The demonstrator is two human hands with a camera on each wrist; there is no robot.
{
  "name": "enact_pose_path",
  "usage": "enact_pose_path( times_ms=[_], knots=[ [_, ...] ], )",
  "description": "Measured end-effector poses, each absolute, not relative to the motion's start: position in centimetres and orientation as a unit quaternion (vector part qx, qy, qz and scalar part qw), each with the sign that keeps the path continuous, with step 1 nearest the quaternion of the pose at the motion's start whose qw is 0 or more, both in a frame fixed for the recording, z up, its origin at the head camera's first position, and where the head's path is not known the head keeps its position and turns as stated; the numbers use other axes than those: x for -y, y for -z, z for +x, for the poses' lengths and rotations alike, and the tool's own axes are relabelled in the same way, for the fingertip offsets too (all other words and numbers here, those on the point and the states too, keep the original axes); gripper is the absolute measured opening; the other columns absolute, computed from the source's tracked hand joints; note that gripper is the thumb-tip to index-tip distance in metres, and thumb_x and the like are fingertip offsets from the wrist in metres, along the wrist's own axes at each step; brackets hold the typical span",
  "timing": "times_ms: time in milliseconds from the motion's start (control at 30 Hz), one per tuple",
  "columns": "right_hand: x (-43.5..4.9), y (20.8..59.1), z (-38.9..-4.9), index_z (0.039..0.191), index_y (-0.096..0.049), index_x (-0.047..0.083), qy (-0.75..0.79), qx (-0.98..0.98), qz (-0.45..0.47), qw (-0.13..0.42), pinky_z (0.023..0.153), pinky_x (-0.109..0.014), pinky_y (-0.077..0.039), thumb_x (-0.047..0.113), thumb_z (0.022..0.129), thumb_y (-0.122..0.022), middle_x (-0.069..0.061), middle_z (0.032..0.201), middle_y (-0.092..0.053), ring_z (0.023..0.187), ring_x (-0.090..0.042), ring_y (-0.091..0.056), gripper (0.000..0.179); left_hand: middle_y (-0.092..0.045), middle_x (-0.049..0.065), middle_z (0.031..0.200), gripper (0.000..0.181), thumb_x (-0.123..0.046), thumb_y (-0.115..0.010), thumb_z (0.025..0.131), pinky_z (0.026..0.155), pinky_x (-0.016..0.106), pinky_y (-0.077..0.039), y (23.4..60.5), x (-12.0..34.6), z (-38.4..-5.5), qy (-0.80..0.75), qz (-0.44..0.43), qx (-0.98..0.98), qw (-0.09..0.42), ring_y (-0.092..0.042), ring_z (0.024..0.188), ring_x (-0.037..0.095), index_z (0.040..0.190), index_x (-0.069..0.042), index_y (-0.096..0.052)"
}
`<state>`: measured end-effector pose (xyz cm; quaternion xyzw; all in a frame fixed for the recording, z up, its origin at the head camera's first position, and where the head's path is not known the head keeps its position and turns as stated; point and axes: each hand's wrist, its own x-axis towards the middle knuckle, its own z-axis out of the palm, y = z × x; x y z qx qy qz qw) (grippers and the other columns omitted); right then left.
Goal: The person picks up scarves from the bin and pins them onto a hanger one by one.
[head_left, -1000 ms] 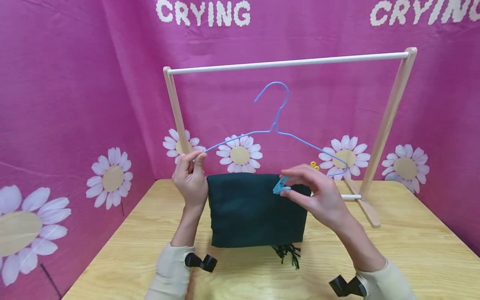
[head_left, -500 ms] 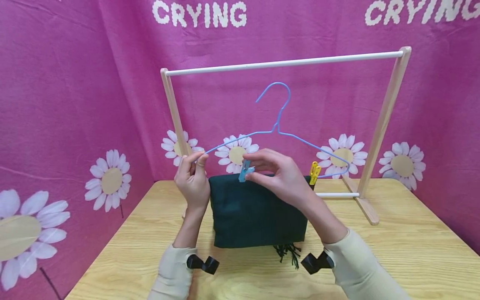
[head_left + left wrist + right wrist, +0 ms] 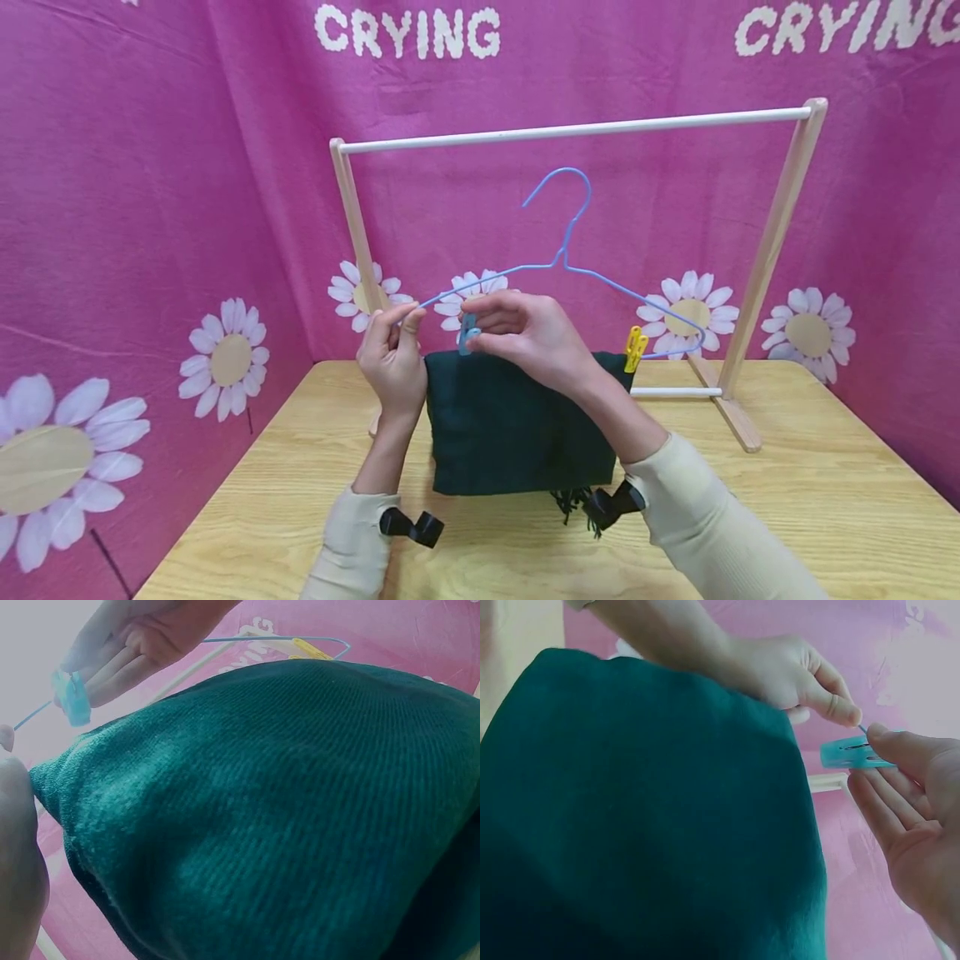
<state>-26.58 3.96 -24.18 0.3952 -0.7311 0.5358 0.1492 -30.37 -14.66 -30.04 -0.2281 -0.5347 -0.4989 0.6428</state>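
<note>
My left hand (image 3: 393, 358) pinches the left shoulder of a blue wire hanger (image 3: 512, 270), which stands upright with its hook at the top. A folded dark green scarf (image 3: 517, 429) with a fringe hangs over the hanger's lower bar, which it mostly hides. Between thumb and fingers, my right hand (image 3: 528, 337) pinches a light blue clothespin (image 3: 467, 335) at the scarf's top edge, near the left end. In the right wrist view the clothespin (image 3: 847, 752) looks apart from the cloth. At the scarf's right corner a yellow clothespin (image 3: 635, 349) clips it to the bar.
Behind the hanger stands a wooden rack with a white top rail (image 3: 577, 130) and wooden side posts (image 3: 780, 225). Everything is over a light wood table (image 3: 247, 508). A pink curtain with daisies (image 3: 262, 150) encloses the back and sides.
My right hand has moved left along the scarf's top edge with the light blue clothespin, uncovering the yellow one. My left hand keeps its pinch on the hanger, which has shifted slightly right.
</note>
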Motion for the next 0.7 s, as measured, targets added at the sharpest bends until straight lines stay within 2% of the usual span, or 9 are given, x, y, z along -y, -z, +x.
enact_pose_path(
  times_ms=[267, 533, 700],
  knots=[
    [-2.9, 24.1, -26.9, 0.111, -0.073, 0.001, -0.551, 0.727, 0.385, 0.138, 0.079, -0.03, -0.06, 0.003, 0.083, -0.078, -0.014, 0.099, -0.076, 0.088, -0.019, -0.075, 0.028, -0.039, 0.012, 0.06, 0.029, -0.024, -0.076, 0.085, 0.051, 0.022, -0.021, 30.0, 14.4, -30.3, 0.499, -0.229, 0.532, 0.645, -0.032, 0.056, 0.006, 0.094, 0.004, -0.073],
    [-1.3, 24.3, -27.4, 0.106, -0.073, -0.003, -0.586, 0.702, 0.385, 0.121, 0.078, -0.033, -0.061, 0.0, 0.083, -0.076, -0.018, 0.095, -0.076, 0.083, -0.016, -0.076, 0.023, -0.04, 0.012, 0.06, 0.02, -0.012, -0.077, 0.083, 0.049, 0.021, -0.022, 30.1, 14.3, -30.1, 0.502, -0.229, 0.538, 0.637, -0.032, 0.055, 0.006, 0.095, 0.004, -0.073],
    [-0.5, 24.3, -27.7, 0.101, -0.073, -0.008, -0.597, 0.693, 0.387, 0.119, 0.076, -0.035, -0.061, -0.004, 0.084, -0.074, -0.023, 0.093, -0.075, 0.083, -0.019, -0.076, 0.018, -0.041, 0.012, 0.059, 0.027, -0.02, -0.075, 0.086, 0.046, 0.018, -0.022, 30.0, 14.2, -30.0, 0.509, -0.227, 0.542, 0.629, -0.032, 0.051, 0.007, 0.096, 0.004, -0.072]
  ],
)
